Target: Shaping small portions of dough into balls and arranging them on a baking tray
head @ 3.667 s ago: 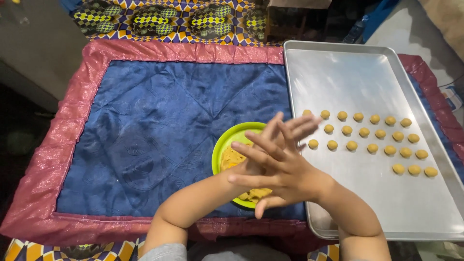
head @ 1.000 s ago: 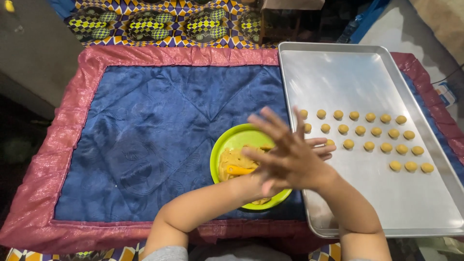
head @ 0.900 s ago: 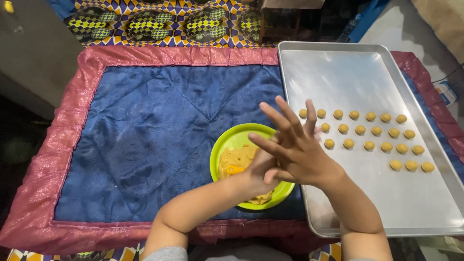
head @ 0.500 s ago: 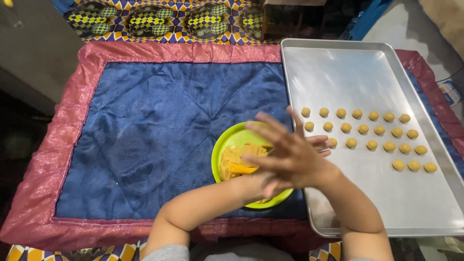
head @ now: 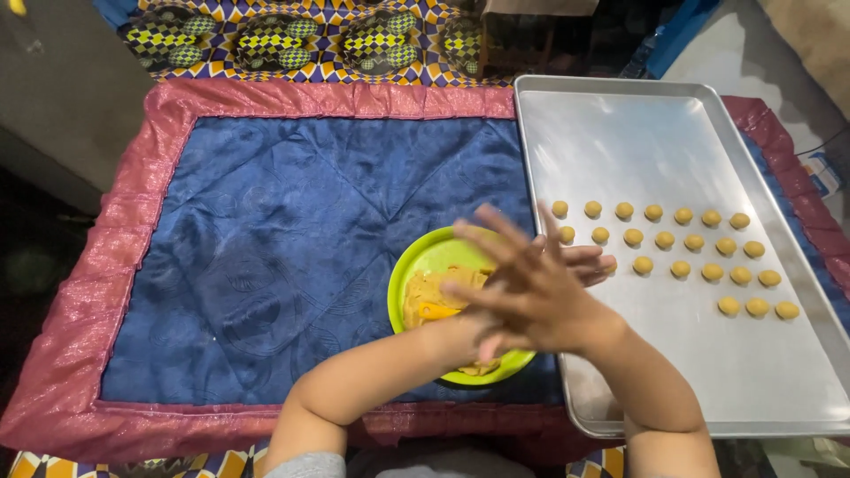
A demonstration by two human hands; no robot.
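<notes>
Since half a second ago the upper palm has slid a little across the lower one, fingers now fanned toward the tray, while the plate, mat and tray lie as they were; the right hand (head: pixel 540 296) lies flat on top of the left hand (head: pixel 580 264), palms pressed together with fingers spread, and whatever sits between them is hidden, so I cannot tell whether a piece of dough is pinched there. Just beneath the hands is the green plate (head: pixel 425 257), which holds a flattened lump of yellow dough (head: pixel 434 296), partly covered by the wrists; a fair portion of it remains unshaped. To the right, touching the plate's edge, lies the metal baking tray (head: pixel 637 142); on it stand small dough balls (head: pixel 682 243) in three neat rows, about twenty in all, gathered across the tray's middle. By my judgement the work is in its early part; most of the tray is bare metal, above and below the rows. Plate and tray rest on a blue quilted mat (head: pixel 266 239) with a pink border.
</notes>
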